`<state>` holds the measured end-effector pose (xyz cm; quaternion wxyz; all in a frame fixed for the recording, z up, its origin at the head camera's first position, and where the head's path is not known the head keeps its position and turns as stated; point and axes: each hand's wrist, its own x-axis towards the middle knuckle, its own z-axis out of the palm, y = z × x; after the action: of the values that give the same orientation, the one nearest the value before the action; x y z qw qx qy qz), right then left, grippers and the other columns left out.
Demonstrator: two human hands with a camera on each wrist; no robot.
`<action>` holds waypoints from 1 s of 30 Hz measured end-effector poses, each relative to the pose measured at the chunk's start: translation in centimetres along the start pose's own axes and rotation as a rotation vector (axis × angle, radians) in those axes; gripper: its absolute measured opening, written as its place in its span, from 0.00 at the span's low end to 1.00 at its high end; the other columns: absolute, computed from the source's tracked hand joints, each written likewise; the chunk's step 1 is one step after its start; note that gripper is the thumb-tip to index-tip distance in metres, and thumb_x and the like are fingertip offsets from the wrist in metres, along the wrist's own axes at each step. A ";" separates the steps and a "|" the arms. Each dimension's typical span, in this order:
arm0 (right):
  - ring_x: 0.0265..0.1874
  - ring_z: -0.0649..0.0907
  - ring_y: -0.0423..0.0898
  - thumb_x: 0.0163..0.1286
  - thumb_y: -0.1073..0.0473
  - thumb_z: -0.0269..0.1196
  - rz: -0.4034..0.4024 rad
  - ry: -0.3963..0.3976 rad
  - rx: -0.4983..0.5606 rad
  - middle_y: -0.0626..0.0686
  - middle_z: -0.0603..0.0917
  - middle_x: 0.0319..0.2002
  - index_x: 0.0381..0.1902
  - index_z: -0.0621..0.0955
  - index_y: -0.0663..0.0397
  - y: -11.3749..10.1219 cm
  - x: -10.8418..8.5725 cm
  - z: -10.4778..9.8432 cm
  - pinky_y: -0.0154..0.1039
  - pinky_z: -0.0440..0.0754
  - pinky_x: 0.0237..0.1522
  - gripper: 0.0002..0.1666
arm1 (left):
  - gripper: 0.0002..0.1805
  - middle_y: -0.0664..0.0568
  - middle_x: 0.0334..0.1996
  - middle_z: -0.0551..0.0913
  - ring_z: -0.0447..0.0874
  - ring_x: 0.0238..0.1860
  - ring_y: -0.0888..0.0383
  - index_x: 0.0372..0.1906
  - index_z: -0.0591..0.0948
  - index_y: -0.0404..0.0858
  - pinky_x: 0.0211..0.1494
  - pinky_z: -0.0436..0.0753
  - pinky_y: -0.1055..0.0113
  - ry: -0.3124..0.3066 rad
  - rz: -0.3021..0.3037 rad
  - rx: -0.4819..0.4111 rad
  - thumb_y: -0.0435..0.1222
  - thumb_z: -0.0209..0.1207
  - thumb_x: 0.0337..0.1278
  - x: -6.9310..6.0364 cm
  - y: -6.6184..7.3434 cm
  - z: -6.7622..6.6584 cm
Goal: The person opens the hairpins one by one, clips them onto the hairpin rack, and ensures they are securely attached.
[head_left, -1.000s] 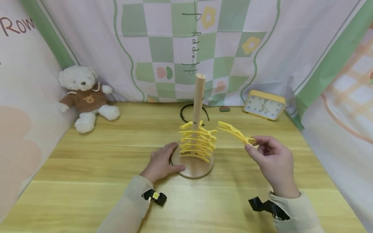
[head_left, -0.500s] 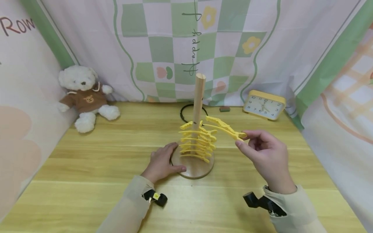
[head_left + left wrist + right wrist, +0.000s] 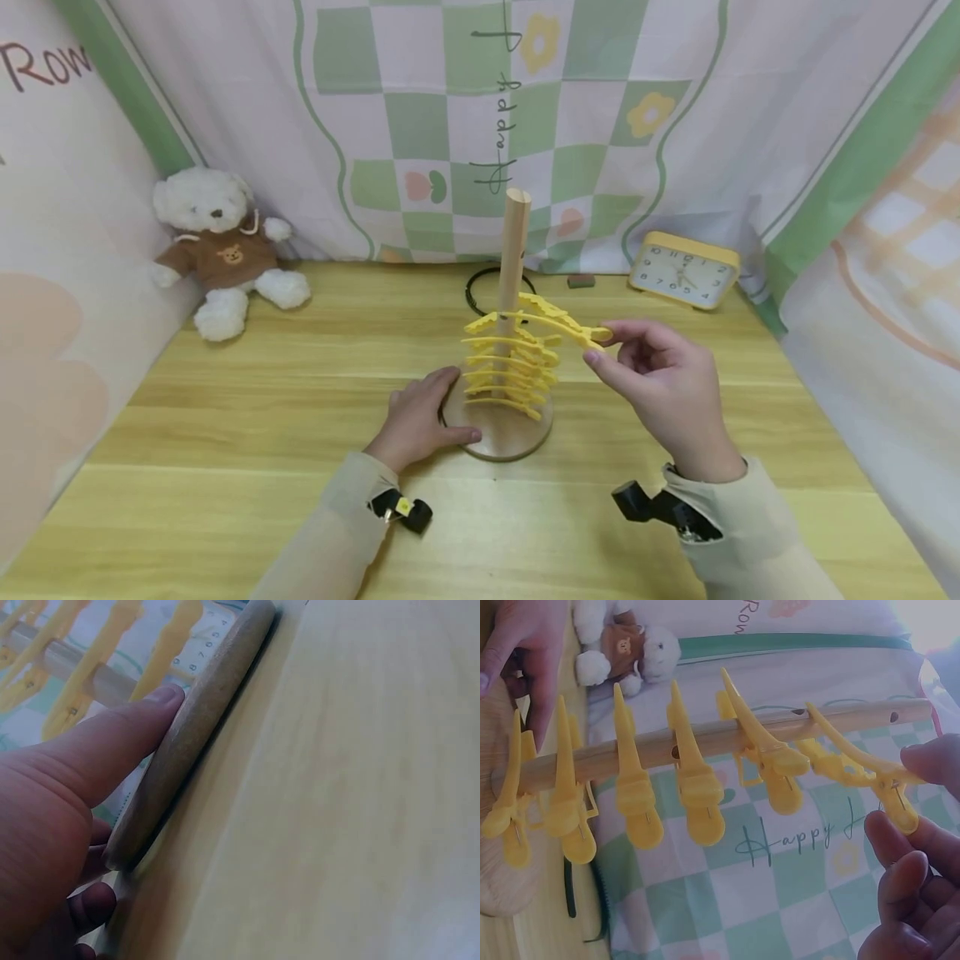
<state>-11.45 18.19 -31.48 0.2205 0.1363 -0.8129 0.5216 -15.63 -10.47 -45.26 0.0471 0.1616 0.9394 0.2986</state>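
In the head view, a wooden post (image 3: 513, 250) stands on a round base (image 3: 517, 440). Several yellow alligator hair clips (image 3: 700, 787) are clamped across the post's lower part, one above another. My left hand (image 3: 416, 418) holds the base at its left edge, thumb on top and fingers at the rim. Between thumb and fingers, my right hand (image 3: 663, 387) pinches the handles of another yellow hair clip (image 3: 597, 334). That clip's jaws are spread, with the post between or right beside them, above the topmost clamped clip. In the right wrist view the spread jaws reach the post.
Behind the post a thin black hoop (image 3: 471, 293) lies on the wooden table (image 3: 225, 467). A small dark block (image 3: 581, 282) and a yellow alarm clock (image 3: 684, 271) are at the back right. A white plush bear (image 3: 232, 258) sits at the back left, before a checked curtain.
My right hand has moved left, bringing its hair clip from beside the stand up to the post. The left hand has stayed at the base.
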 end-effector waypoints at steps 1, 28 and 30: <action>0.18 0.70 0.41 0.58 0.70 0.74 -0.003 -0.005 -0.010 0.49 0.79 0.24 0.42 0.86 0.59 0.0 0.1 0.0 0.32 0.68 0.17 0.14 | 0.57 0.51 0.76 0.64 0.68 0.68 0.43 0.77 0.63 0.45 0.61 0.63 0.43 -0.001 -0.001 0.000 0.65 0.71 0.42 0.0 0.0 0.0; 0.25 0.77 0.45 0.65 0.58 0.72 0.088 -0.158 -0.023 0.48 0.85 0.32 0.48 0.87 0.51 1.0 2.7 0.3 0.33 0.75 0.24 0.14 | 0.56 0.51 0.77 0.62 0.68 0.67 0.43 0.77 0.62 0.45 0.60 0.63 0.44 -0.043 -0.019 0.035 0.63 0.71 0.45 0.2 0.4 -0.3; 0.25 0.77 0.45 0.65 0.58 0.72 0.074 -0.165 -0.036 0.47 0.85 0.33 0.48 0.88 0.50 1.0 2.8 0.4 0.32 0.75 0.24 0.14 | 0.56 0.51 0.77 0.62 0.68 0.67 0.43 0.77 0.62 0.45 0.60 0.63 0.44 -0.045 -0.020 0.038 0.63 0.71 0.45 0.2 0.6 -0.4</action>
<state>-14.45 18.30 -30.99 0.1358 0.1446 -0.8419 0.5018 -15.71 -10.19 -44.64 0.0682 0.1598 0.9452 0.2766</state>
